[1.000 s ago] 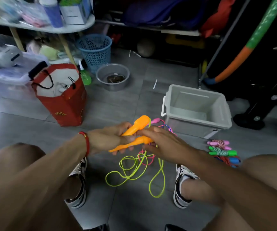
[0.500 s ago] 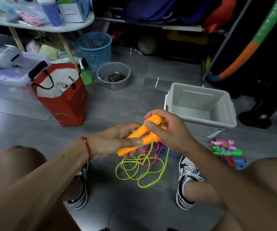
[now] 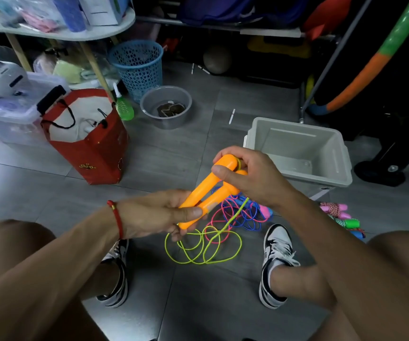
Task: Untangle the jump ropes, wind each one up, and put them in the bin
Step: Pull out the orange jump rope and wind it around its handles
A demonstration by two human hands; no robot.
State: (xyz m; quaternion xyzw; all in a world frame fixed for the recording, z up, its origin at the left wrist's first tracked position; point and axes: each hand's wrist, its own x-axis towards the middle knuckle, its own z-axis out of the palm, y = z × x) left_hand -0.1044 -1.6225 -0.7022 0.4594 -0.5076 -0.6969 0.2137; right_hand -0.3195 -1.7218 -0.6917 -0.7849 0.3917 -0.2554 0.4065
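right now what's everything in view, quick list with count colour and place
orange handles: 2, orange, held side by side in both hands
yellow cord: 1, neon yellow, looped on floor between the feet
tangled ropes: pink and blue, count unclear, floor behind the cord
wound ropes: several, mixed colours, floor right of the shoe
bin: 1, grey, empty, floor at right
red bag: 1, floor at left
blue basket: 1, under the shelf
grey bowl: 1, floor centre
left hand: grips handles' lower ends
right hand: grips handles' tops
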